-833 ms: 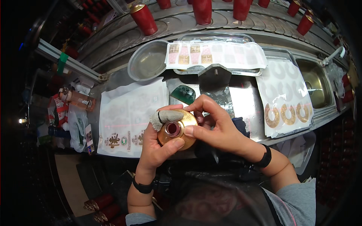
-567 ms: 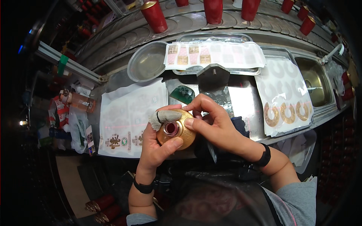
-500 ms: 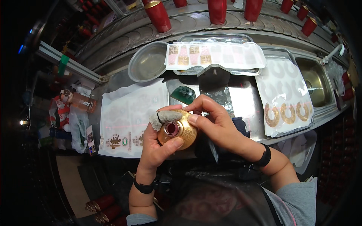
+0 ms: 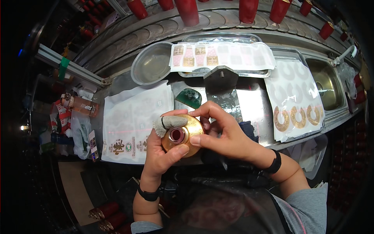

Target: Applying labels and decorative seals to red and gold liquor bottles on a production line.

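Tilted toward me, a bottle with a gold embossed shoulder and an uncapped dark red neck is held between both hands. My left hand wraps its left side, thumb on the gold near the neck. A grey cloth finger cover sits on one of its fingers, lying across the shoulder. From the right, my right hand grips the bottle, thumb pressed on the gold and fingers along the far edge. The bottle's body below the shoulder is hidden. Just beyond lies a dark green scraper-like plate.
Sticker sheets lie at left, with gold arc labels at right. More labels rest on a metal tray behind. A plastic bowl, a dark angled stand, a sink and a conveyor carrying red bottles surround these.
My right thumb has slid down the gold shoulder toward me, beside the neck. Red bottles on the conveyor have shifted right. My left hand keeps its hold.
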The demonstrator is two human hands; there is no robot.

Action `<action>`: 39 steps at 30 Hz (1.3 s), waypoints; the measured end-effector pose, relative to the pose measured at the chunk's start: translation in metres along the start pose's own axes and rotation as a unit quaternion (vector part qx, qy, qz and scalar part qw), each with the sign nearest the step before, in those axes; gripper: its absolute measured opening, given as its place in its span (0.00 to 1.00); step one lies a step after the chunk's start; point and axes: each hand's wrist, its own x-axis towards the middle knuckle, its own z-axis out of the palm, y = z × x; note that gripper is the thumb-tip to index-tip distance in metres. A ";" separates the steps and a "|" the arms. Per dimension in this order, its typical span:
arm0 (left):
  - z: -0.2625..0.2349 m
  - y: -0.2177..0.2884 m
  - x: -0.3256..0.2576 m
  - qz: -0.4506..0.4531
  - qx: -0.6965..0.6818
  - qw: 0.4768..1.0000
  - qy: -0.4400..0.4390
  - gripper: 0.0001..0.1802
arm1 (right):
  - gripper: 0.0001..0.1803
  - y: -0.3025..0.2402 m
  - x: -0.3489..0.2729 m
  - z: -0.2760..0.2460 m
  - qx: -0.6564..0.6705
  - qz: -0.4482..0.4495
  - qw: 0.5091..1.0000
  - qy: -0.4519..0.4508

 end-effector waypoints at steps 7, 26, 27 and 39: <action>0.006 0.001 0.001 0.030 0.014 0.999 0.036 0.37 | 0.21 0.025 0.024 -0.049 0.346 0.178 0.895 0.218; 0.004 0.003 0.000 0.010 -0.034 0.999 -0.004 0.36 | 0.15 -0.021 -0.026 -0.007 -0.071 -0.146 0.977 0.138; 0.004 0.003 0.000 0.007 -0.034 0.999 -0.009 0.36 | 0.14 -0.023 -0.029 -0.006 -0.120 -0.158 0.975 0.099; 0.001 0.004 -0.002 -0.001 -0.021 1.000 -0.012 0.36 | 0.12 -0.027 -0.005 -0.012 -0.202 -0.144 0.960 0.128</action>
